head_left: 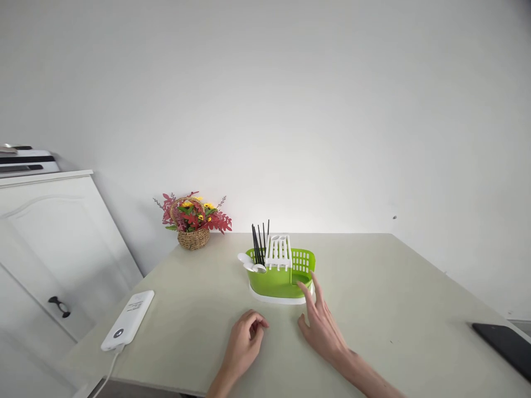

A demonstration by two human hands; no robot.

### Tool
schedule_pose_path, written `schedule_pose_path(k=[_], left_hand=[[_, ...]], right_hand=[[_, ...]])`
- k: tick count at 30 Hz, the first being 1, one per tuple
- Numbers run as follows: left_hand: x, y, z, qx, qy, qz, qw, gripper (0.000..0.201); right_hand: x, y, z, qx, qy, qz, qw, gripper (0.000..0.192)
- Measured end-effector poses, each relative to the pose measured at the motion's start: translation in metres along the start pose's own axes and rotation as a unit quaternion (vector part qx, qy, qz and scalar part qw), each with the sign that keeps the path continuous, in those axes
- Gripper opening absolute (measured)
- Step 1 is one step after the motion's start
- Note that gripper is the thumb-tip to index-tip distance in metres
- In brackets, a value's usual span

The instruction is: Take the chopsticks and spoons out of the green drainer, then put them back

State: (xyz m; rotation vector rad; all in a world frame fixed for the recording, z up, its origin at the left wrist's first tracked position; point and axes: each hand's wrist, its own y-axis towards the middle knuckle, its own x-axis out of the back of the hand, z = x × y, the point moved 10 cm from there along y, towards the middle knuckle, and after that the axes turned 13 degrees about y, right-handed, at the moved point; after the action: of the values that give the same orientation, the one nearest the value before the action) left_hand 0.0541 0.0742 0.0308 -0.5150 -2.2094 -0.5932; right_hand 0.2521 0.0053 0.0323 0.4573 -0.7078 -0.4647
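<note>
A green plastic cutlery drainer [274, 282] on a white base stands in the middle of the pale table [373, 287]. Black chopsticks [259, 243] stand upright in its left end, white spoons [249, 263] lean out beside them, and a white slotted insert [279, 251] sits on top. My right hand [321, 320] reaches forward with fingers spread, its fingertips at the drainer's right front wall. My left hand [244, 340] rests on the table in front of the drainer, fingers loosely curled, holding nothing.
A wicker basket of red and yellow flowers [193, 221] stands at the table's far left by the wall. A white power bank [128, 319] with a cable lies near the left edge. A black phone [504, 342] lies at the right edge. A white cabinet [45, 249] stands left.
</note>
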Motion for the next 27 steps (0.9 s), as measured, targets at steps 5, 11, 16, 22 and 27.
schedule_pose_path(k=[5, 11, 16, 22, 27], left_hand=[[-0.001, 0.000, 0.000, -0.007, 0.007, -0.004, 1.000, 0.021], [0.002, 0.000, -0.008, -0.017, 0.007, -0.009, 1.000, 0.022], [0.001, 0.001, -0.011, -0.028, 0.015, -0.008, 0.999, 0.022], [0.001, 0.002, -0.014, -0.037, 0.001, 0.000, 0.999, 0.024], [0.001, 0.000, -0.025, -0.052, -0.021, 0.029, 0.998, 0.024]], right_hand=[[0.014, -0.024, -0.013, -0.045, 0.035, 0.013, 0.998, 0.090], [0.029, -0.038, -0.029, -0.100, 0.042, 0.002, 0.994, 0.071], [0.040, -0.041, -0.050, -0.140, 0.051, -0.042, 0.988, 0.042], [0.048, -0.043, -0.064, -0.178, 0.106, -0.072, 0.976, 0.032], [0.049, -0.044, -0.062, -0.179, 0.119, -0.077, 0.974, 0.032]])
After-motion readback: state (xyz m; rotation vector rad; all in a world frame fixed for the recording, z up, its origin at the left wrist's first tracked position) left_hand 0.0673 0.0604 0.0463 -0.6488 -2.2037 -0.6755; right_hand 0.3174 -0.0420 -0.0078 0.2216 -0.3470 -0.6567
